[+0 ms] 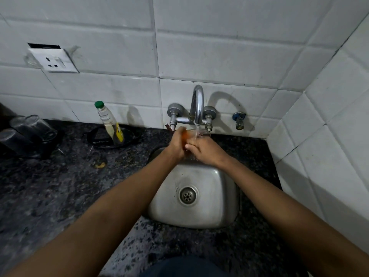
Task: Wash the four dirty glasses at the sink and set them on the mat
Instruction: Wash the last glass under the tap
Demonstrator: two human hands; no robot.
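Steel sink [223, 198] sits centre frame, set into the dark speckled tabletop [50, 196]; drain near its middle. Both hands meet above the sink's far edge, under the tap [196, 104], which is running. Right hand [205, 150] has its grip curled round a clear glass [200, 133] held in the stream; the glass is mostly hidden by fingers and water, so its tilt is unclear. Left hand [177, 144] is pressed against the glass from the left with something orange [185, 134] in its fingers, blurred, can't identify it; its grip looks closed on that item. Forearms cross the lower frame and block the sink's near corners.

Left edge of frame: a cluster of clear glasses [30, 130], apparently upside down on a dark mat [48, 148], well apart from the sink; count not readable. Between them and the tap: a clear bottle [108, 121] with green cap and yellow label, leaning in a black round dish [95, 137]. Small yellowish scrap [99, 164] on the tabletop near the sink's left rim. White tiled wall behind, wall socket [54, 60] upper left, small blue-handled valve [239, 120] right of the tap.
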